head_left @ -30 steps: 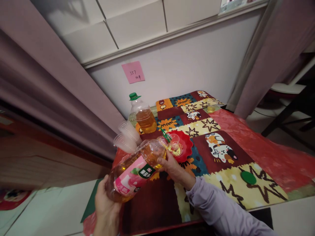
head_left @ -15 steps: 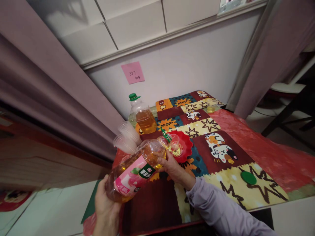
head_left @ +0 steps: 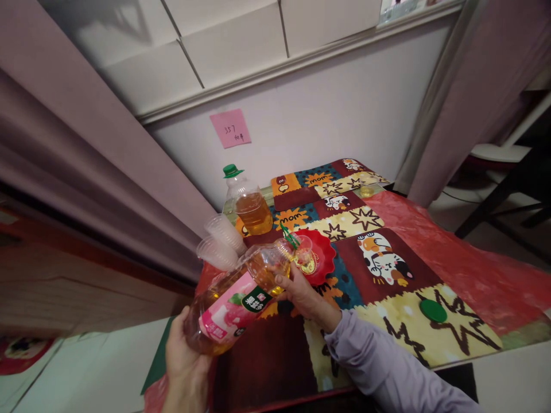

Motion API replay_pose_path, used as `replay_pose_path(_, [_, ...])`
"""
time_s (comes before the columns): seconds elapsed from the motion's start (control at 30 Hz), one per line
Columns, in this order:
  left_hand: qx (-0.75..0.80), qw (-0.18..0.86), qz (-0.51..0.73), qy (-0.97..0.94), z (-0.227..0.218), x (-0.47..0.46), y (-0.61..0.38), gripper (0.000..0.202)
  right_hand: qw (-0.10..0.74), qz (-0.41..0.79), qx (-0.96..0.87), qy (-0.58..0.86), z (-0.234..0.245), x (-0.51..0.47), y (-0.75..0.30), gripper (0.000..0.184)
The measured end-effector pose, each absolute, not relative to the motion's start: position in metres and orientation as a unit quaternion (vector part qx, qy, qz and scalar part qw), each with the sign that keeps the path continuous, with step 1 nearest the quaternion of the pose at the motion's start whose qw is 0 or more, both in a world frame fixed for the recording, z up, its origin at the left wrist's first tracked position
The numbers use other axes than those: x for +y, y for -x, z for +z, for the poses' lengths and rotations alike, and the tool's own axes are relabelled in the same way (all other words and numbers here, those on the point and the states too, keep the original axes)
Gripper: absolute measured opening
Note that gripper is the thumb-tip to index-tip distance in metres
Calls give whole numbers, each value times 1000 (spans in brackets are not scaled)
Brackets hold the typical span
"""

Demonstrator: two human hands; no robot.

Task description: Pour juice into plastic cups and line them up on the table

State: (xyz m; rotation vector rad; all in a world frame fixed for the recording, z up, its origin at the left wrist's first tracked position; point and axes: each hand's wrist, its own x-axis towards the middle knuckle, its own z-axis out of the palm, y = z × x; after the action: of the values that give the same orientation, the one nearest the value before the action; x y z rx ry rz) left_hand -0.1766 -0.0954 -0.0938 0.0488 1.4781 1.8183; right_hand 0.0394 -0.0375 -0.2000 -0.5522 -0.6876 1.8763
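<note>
A large clear juice bottle [head_left: 235, 307] with a pink label and amber liquid lies tilted between my hands, its neck toward the upper right. My left hand [head_left: 183, 350] cups the base. Around the neck end, my right hand [head_left: 301, 292] grips the bottle near its shoulder. The uncapped mouth, with a green ring beside it, is over a clear plastic cup [head_left: 305, 245] in a red scalloped dish [head_left: 327, 258]. Whether liquid is flowing cannot be made out. A green cap [head_left: 433, 311] lies on the placemat at the right.
A second, capped bottle [head_left: 253, 209] of amber liquid stands at the back left, near stacks of clear cups [head_left: 219, 252]. Patterned placemats [head_left: 379, 304] cover much of the red-clothed table [head_left: 456, 252]. A small cup [head_left: 367, 191] with yellowish liquid sits at the far edge.
Both hands and the tilted bottle stay nearly in place. The whole view has shifted very slightly.
</note>
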Motion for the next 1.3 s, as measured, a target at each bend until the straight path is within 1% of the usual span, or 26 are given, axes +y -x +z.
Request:
replay_pose_path(0.1, [577,382,722,-30,-94,-96,176,13,510,779,-288,224,-199,-38,-40,98])
replay_pose_path(0.27, [580,383,718,-32,-97,-96,178,12,510,778,-289,228,-201,-37,-39,102])
replay_pose_path(0.4, [582,389,713,-37,-100,-96,183,12,506,779,-292,230,-200,-37,-40,102])
replay_pose_path(0.53, [581,403,706,-37,-106,-97,192,6,507,777,-296,230,-199,-37,-41,102])
replay_pose_path(0.6, [578,407,706,-36,-108,-97,195,7,508,775,-296,233,-199,-38,-41,103])
replay_pose_path(0.73, [579,397,711,-37,-109,-97,192,3,510,774,-293,235,-199,-38,-40,94])
replay_pose_path(0.8, [582,388,714,-42,-108,-97,188,4,509,775,-293,231,-199,-38,-40,92])
replay_pose_path(0.9, [583,377,719,-49,-106,-98,183,2,511,775,-293,228,-199,-38,-40,95])
replay_pose_path(1.3, [578,379,721,-37,-100,-97,181,8,508,776,-291,233,-200,-37,-40,100])
